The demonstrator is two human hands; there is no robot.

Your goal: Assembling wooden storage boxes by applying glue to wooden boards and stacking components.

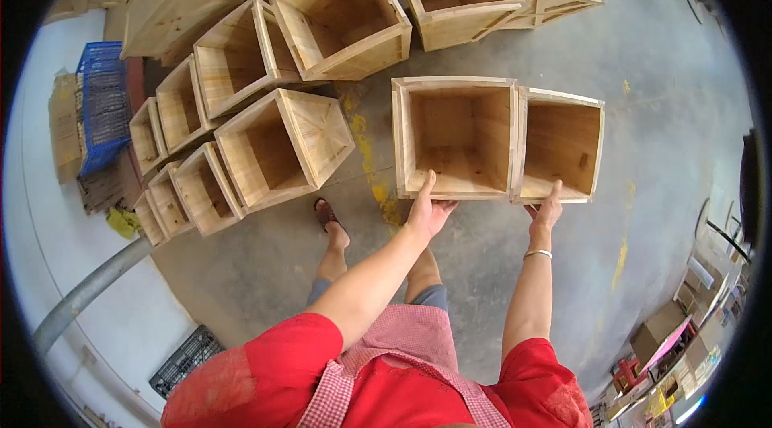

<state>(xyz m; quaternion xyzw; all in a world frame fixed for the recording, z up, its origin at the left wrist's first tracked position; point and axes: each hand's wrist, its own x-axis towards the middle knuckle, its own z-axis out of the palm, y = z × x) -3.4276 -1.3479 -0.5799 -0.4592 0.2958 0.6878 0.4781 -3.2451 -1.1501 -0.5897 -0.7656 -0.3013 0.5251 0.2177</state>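
Observation:
Two open-topped wooden boxes stand side by side in front of me, touching along one side. My left hand [432,208] grips the near edge of the left wooden box [455,84], thumb over the rim and fingers beneath. On the near rim of the right wooden box [563,95] my right hand [547,209] holds in the same way, its thumb inside the edge. Both boxes are pale wood and hold nothing that I can see. The undersides of the boxes are hidden.
To the left, rows of similar wooden boxes [331,132] stand close together, with more boxes [474,18] at the far side. A blue crate [104,102] and a grey pipe [96,287] are by the left wall. Yellow marks [359,135] line the concrete floor. Clutter [683,339] lies at the right.

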